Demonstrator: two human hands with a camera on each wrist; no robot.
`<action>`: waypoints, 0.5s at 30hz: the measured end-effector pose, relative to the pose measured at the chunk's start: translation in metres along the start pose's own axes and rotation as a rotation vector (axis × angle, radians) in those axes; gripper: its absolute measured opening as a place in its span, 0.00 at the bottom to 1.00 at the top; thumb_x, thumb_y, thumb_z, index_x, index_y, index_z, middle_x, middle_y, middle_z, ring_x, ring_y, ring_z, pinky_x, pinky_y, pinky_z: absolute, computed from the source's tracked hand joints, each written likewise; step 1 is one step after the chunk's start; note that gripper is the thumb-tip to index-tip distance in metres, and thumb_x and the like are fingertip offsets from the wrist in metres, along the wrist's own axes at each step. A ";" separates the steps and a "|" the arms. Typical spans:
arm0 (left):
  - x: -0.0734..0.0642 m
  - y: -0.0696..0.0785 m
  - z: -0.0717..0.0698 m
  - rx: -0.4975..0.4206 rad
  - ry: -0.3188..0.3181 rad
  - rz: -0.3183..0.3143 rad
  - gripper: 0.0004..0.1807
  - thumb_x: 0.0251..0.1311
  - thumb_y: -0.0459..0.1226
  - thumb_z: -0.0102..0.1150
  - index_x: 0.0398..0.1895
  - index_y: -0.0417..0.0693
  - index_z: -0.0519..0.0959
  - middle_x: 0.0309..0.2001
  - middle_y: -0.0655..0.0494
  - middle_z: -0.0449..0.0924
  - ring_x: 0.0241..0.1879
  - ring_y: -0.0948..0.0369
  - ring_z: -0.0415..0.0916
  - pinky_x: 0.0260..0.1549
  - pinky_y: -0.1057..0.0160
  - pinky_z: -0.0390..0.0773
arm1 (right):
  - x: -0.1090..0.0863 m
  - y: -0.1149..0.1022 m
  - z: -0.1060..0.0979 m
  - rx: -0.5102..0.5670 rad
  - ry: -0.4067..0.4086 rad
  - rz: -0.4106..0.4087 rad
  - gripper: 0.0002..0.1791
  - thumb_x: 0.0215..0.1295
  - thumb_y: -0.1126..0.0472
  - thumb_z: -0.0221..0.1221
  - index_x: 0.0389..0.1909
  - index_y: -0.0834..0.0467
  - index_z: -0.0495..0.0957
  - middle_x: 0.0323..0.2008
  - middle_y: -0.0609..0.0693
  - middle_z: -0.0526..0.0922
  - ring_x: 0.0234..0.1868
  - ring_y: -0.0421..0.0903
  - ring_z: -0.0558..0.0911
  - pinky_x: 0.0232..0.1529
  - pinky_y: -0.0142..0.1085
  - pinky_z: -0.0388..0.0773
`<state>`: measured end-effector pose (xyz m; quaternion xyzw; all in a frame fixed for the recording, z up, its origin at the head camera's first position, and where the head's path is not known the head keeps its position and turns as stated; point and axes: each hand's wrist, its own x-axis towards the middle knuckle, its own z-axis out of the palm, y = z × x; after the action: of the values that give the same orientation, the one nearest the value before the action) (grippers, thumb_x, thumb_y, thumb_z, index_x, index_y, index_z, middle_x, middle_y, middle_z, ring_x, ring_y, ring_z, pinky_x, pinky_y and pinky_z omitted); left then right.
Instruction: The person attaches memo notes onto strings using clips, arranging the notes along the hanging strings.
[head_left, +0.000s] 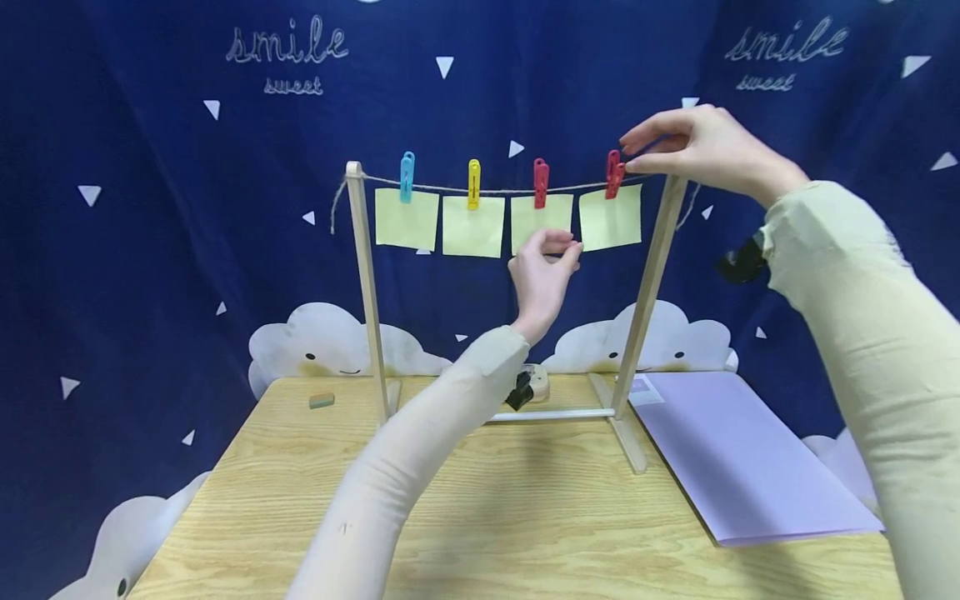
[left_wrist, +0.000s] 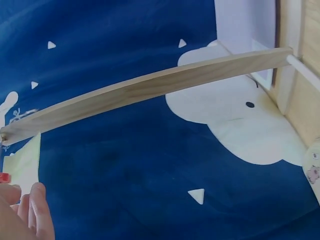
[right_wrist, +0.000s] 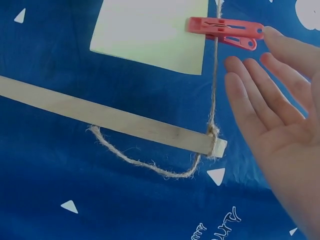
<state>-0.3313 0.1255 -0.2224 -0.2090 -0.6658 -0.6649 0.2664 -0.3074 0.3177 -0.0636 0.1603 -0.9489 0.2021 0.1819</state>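
Four notes hang on a twine line point(head_left: 498, 192), each held by a clothespin: blue point(head_left: 407, 177), yellow point(head_left: 473, 185), red point(head_left: 541, 183) and another red clothespin point(head_left: 613, 177) at the right. That last one bites the top of the rightmost yellow note point(head_left: 611, 218). My right hand point(head_left: 701, 150) has its thumb and fingertips at this clothespin's handle end; its other fingers are spread apart in the right wrist view. My left hand point(head_left: 542, 275) is raised by the rightmost note's lower left corner, fingers loosely bent, in front of the third note point(head_left: 525, 221).
Two wooden posts point(head_left: 367, 292) carry the line, joined low down by a white rod point(head_left: 555, 414). On the wooden table point(head_left: 480, 517) lie a small eraser-like block point(head_left: 322, 401) and a purple folder point(head_left: 750, 458). A whitish round object point(head_left: 537, 382) sits behind my left wrist.
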 end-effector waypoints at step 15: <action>-0.023 -0.040 -0.044 0.008 -0.024 -0.050 0.10 0.59 0.32 0.67 0.42 0.35 0.82 0.38 0.42 0.88 0.32 0.50 0.88 0.30 0.70 0.85 | -0.041 0.028 0.023 0.171 0.022 -0.040 0.22 0.65 0.51 0.65 0.56 0.55 0.80 0.40 0.26 0.84 0.40 0.23 0.81 0.43 0.11 0.68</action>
<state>-0.3358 0.0826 -0.2689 -0.1992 -0.6764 -0.6663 0.2425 -0.2879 0.3417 -0.1092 0.1920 -0.9227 0.2804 0.1820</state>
